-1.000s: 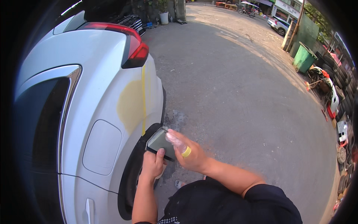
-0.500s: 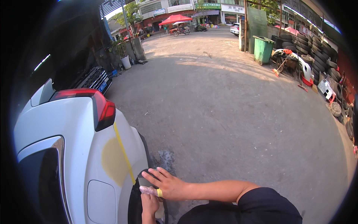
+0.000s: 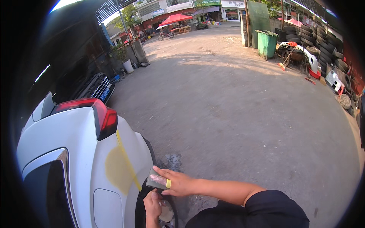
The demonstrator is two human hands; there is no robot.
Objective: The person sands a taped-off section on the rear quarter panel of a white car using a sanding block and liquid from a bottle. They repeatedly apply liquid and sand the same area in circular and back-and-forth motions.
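My right hand [image 3: 178, 184] holds a flat grey sanding block [image 3: 152, 181], its fingers laid over the top. One finger, wrapped in clear film and yellow tape, lies across the block. Just below is my left hand [image 3: 153, 204], fingers curled close to the block's lower edge; what they hold, if anything, is hidden. Both hands are beside the rear wheel arch of a white car [image 3: 81, 129]. On its rear side panel is a round, dull yellow patch [image 3: 117, 170], and a strip of yellow tape [image 3: 128, 161] runs down along the panel seam.
The car's red tail light [image 3: 108, 118] and fuel flap [image 3: 107, 208] flank the patch. A dark car [image 3: 97, 86] stands behind at left. Concrete ground [image 3: 228, 125] stretches ahead. A green bin [image 3: 267, 45], stacked tyres [image 3: 323, 45] and loose car parts line the far right.
My right hand has shifted slightly right, its fingers now closer together, and more of the block shows. The wrapped finger now lies over the block. The whole view has tilted a little.
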